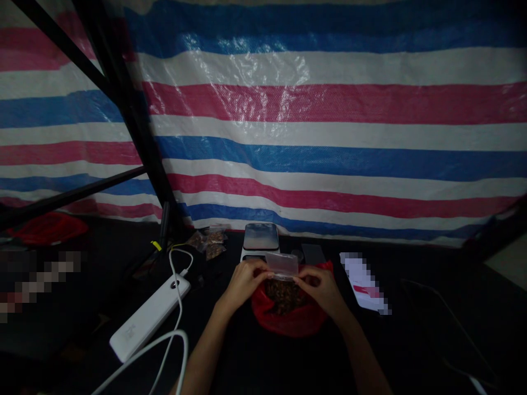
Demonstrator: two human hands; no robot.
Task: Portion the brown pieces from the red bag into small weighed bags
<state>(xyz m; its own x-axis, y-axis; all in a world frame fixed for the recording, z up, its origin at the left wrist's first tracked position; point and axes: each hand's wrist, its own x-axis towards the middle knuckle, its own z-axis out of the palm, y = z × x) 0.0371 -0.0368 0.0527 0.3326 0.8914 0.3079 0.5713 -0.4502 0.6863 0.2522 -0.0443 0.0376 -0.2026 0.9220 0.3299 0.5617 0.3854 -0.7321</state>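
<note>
Pinching a clear plastic bag point(281, 265) (seemingly empty) between left hand point(245, 282) and right hand point(319, 288).

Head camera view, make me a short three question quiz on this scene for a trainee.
1. True or false: the scale stands behind the red bag.
2. What do the left hand and right hand both grip: A, a clear packet; B, the scale; C, a striped tarp?
3. On which side of the hands does the power bank lie?

Key: 1 true; 2 A; 3 left.
</note>
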